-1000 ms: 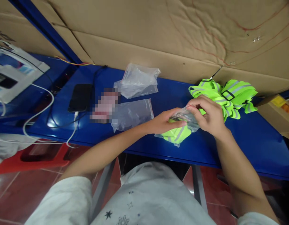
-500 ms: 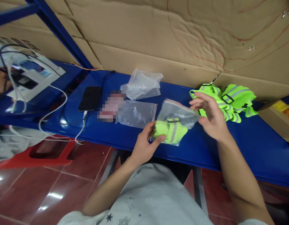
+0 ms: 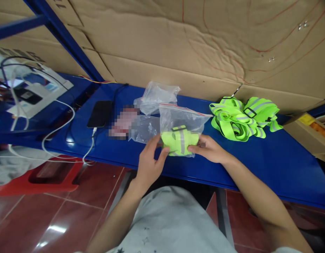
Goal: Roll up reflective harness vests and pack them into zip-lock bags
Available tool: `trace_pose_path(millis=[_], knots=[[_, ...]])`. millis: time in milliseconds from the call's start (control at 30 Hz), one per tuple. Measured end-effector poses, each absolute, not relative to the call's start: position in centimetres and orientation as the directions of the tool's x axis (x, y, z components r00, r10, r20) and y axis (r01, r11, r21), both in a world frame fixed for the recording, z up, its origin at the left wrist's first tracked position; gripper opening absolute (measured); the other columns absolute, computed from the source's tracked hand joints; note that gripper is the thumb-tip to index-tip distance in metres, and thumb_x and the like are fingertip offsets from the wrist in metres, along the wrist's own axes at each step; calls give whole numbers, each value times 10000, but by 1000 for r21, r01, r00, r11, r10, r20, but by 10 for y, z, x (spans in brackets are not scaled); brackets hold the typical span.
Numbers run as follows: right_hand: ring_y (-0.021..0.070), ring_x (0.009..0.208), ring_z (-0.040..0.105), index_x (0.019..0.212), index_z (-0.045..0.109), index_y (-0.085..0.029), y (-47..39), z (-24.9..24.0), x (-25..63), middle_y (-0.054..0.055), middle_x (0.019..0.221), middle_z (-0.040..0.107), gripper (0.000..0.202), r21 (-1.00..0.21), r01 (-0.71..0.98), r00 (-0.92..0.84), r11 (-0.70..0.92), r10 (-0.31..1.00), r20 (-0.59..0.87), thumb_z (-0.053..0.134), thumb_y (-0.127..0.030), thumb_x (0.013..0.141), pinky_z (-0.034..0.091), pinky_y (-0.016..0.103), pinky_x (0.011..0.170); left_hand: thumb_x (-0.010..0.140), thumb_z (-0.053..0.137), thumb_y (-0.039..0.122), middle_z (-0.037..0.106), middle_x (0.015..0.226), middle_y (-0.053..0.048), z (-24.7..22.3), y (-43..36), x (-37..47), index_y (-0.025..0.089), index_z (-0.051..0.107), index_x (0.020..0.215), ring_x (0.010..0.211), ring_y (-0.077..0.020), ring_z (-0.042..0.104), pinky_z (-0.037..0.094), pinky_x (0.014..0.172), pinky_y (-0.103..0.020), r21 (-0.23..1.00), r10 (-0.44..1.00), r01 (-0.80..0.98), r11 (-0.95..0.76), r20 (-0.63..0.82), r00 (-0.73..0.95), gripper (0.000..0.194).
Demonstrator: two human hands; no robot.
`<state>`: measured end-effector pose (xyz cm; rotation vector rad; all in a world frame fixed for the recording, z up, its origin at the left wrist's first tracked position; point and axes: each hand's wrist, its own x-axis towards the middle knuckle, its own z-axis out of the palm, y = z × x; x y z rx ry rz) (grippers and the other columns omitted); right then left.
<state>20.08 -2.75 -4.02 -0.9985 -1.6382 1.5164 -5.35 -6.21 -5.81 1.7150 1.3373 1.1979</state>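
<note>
A clear zip bag (image 3: 179,114) with a red seal line holds a folded neon-yellow strap (image 3: 175,142) with a grey reflective stripe and a black buckle. My left hand (image 3: 152,158) grips the bag's lower left side, thumb in front. On the lower right side my right hand (image 3: 208,149) pinches the same bag, thumb in front and fingers partly hidden behind. The bag's upper part spreads upright above both hands. Right of it lies a loose pile of neon straps (image 3: 241,117) with black buckles.
Clear bags (image 3: 158,96) lie on the blue table (image 3: 260,165), beside a blurred pink item (image 3: 124,122) and a charging black phone (image 3: 100,114). Cables and a white device (image 3: 50,84) are at left, a cardboard box (image 3: 307,131) at right. Cardboard stands behind.
My right hand has moved from the bag's upper right corner down to its lower right side and closed on it. The bag has shifted left and its top now stands spread.
</note>
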Motion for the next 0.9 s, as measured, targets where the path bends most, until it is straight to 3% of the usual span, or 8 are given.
trace_pose_path(millis=[67, 167, 233, 333, 467, 600, 767, 900], knots=[[227, 975, 770, 1207, 702, -194, -25, -40, 207, 75, 1110, 806, 496, -988, 121, -360, 97, 932, 47, 819, -539, 870, 645, 378, 886, 1034, 617, 514, 536, 1613, -194, -59, -59, -60, 210, 582, 1512, 1497, -394, 519, 428, 1233, -594, 685, 922, 648, -332, 382, 67, 568], [267, 1047, 764, 1292, 667, -194, -19, -37, 217, 113, 1185, 793, 527, -909, 323, -111, 265, 964, 242, 771, -546, 913, 640, 427, 926, 1044, 595, 507, 524, 1617, -227, -68, -57, -58, 179, 599, 1510, 1511, -473, 480, 327, 1236, -734, 438, 922, 831, -343, 328, 207, 571], [298, 1118, 745, 1322, 663, -191, -15, -33, 222, 139, 1243, 773, 509, -737, 562, -24, 376, 897, 440, 739, -522, 942, 620, 472, 992, 1079, 541, 440, 540, 1606, -220, -73, -58, -48, 164, 610, 1503, 1503, -456, 499, 340, 1225, -736, 337, 906, 847, -412, 249, 342, 511], [326, 1270, 680, 1410, 623, -190, -5, -22, 222, 165, 1362, 715, 518, -405, 810, -75, 424, 759, 647, 684, -479, 985, 569, 504, 1098, 1124, 398, 291, 490, 1659, -179, -73, -55, -28, 170, 563, 1554, 1524, -390, 491, 405, 1203, -668, 226, 861, 833, -505, 194, 470, 476], [354, 1312, 627, 1513, 544, -195, 24, -8, 200, 187, 1435, 642, 549, -146, 938, -163, 314, 773, 613, 615, -427, 1020, 599, 495, 1022, 1131, 397, 294, 461, 1682, -170, -58, -42, -2, 152, 471, 1620, 1475, -360, 532, 468, 1160, -600, 188, 772, 749, -635, 131, 622, 515], [359, 1294, 596, 1552, 509, -190, 71, 0, 163, 190, 1491, 580, 561, 12, 966, -225, 259, 816, 532, 600, -289, 1007, 582, 502, 1025, 1105, 501, 290, 463, 1685, -144, -51, -41, 12, 163, 555, 1555, 1440, -334, 559, 497, 1151, -524, 189, 676, 651, -735, 119, 728, 470], [354, 1348, 542, 1571, 466, -177, 109, -2, 143, 199, 1530, 533, 557, 43, 971, -226, 236, 845, 484, 523, -209, 1017, 568, 503, 1056, 1104, 503, 240, 568, 1602, -106, -61, -57, 2, 171, 632, 1459, 1330, -288, 623, 535, 1074, -457, 181, 601, 573, -799, 249, 760, 384], [375, 1336, 551, 1531, 473, -155, 108, -12, 163, 220, 1482, 539, 529, -1, 994, -93, 109, 857, 506, 504, -220, 1007, 610, 507, 986, 1090, 550, 236, 699, 1430, -86, -66, -61, -19, 170, 678, 1364, 1198, -274, 670, 521, 1001, -458, 198, 613, 581, -789, 314, 725, 309]])
